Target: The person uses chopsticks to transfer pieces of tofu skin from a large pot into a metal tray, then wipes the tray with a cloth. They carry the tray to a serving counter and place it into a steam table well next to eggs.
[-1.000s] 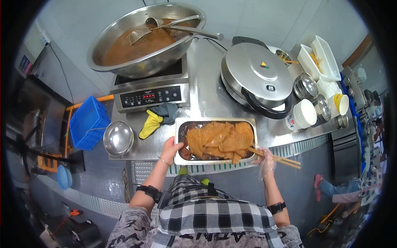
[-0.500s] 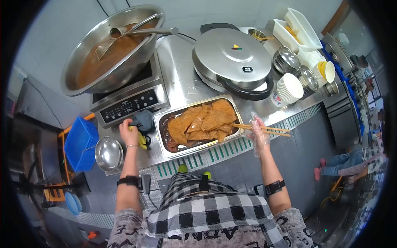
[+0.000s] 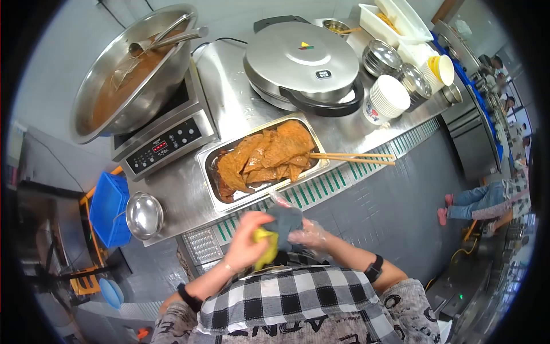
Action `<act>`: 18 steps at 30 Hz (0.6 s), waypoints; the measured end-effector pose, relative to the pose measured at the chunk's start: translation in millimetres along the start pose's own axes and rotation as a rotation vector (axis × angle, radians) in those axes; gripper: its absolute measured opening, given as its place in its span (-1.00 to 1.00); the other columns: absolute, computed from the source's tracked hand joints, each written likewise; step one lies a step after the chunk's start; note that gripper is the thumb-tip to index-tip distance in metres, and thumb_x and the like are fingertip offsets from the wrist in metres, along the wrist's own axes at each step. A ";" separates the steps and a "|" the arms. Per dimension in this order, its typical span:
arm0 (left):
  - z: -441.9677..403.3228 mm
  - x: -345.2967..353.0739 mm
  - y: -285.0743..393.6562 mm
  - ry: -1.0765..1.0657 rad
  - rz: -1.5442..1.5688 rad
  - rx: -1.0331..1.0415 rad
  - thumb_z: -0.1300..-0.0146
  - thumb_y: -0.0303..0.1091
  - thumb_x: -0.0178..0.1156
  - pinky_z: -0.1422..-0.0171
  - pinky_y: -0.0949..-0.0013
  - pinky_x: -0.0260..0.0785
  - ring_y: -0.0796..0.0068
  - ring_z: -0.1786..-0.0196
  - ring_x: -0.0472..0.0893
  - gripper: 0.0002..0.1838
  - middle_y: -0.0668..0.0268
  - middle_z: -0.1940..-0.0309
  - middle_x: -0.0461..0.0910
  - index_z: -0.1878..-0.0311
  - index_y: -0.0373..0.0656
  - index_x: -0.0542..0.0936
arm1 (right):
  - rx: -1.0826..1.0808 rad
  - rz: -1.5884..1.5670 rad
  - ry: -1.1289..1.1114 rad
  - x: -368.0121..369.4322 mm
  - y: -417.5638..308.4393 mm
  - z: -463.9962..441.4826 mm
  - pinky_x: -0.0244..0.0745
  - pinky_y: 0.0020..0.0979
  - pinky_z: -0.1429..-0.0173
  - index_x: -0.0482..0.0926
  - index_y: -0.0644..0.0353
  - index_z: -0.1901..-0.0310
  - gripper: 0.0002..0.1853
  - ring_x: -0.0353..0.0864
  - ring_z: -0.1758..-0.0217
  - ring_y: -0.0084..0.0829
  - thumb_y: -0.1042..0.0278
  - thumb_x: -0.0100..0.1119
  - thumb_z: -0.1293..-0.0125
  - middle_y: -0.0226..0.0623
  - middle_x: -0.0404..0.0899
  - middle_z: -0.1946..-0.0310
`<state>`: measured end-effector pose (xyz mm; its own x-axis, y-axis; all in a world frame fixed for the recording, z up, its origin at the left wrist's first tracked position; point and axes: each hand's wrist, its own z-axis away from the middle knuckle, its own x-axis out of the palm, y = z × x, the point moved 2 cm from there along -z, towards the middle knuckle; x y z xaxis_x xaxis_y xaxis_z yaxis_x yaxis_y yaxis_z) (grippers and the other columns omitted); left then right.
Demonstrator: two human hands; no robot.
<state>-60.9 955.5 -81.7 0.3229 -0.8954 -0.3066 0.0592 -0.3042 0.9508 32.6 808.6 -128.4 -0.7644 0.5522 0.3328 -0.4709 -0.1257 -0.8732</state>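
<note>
Just in front of my apron, my left hand (image 3: 247, 243) grips a soft grey-blue and yellow bundle (image 3: 284, 222), like cloth or a glove; its exact kind is unclear. My right hand (image 3: 309, 234), in a clear plastic glove, closes on the bundle's right side. Past my hands, a metal tray (image 3: 207, 198) on the counter's front edge holds brown, sauced sheets of food (image 3: 266, 153). Wooden chopsticks (image 3: 358, 157) rest over the tray's right rim, their ends sticking out beyond the counter.
A large metal bowl of brown liquid (image 3: 123, 86) with ladles sits on an induction cooker (image 3: 166, 144) at left. A round electric griddle (image 3: 303, 60) stands behind the tray. Paper bowls (image 3: 389, 97) are stacked to its right. A blue crate (image 3: 109, 209) is at far left.
My left hand has lifted the bundle off the counter and brought it towards my body. My right hand has let go of the chopsticks and moved left to the bundle.
</note>
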 end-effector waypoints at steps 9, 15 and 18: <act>13.1 -53.3 -95.7 0.238 0.300 -0.570 -0.17 -0.34 0.00 0.58 0.60 0.31 0.64 0.57 0.40 -0.89 0.36 0.53 0.41 0.38 -0.16 0.34 | -0.360 -0.228 0.877 -103.0 24.8 13.8 0.40 -0.49 0.13 0.15 0.06 -0.10 -0.38 0.49 0.27 -0.41 0.45 0.19 0.01 -0.12 0.47 0.27; -33.8 -74.5 -128.8 0.158 0.599 -0.671 -0.23 -0.29 -0.09 0.61 0.57 0.36 0.54 0.57 0.45 -0.85 0.33 0.50 0.45 0.30 -0.18 0.31 | -0.292 0.407 1.178 -60.1 -1.8 -38.6 0.31 -0.42 0.05 0.34 0.18 0.04 -0.49 0.43 0.13 -0.34 0.22 0.23 0.05 -0.16 0.45 0.18; -34.0 -71.1 -127.1 0.042 0.657 -0.684 -0.24 -0.34 -0.11 0.53 0.52 0.45 0.43 0.48 0.53 -0.85 0.21 0.35 0.51 0.21 -0.20 0.31 | -0.363 0.654 1.106 -26.2 29.4 -59.0 0.32 -0.44 0.06 0.37 0.22 0.08 -0.52 0.44 0.17 -0.41 0.23 0.23 0.06 -0.21 0.49 0.24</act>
<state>-59.3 1068.9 -179.2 0.5217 -0.8029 0.2885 0.3898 0.5251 0.7565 64.8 839.0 -183.8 0.0349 0.8700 -0.4918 0.1183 -0.4923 -0.8624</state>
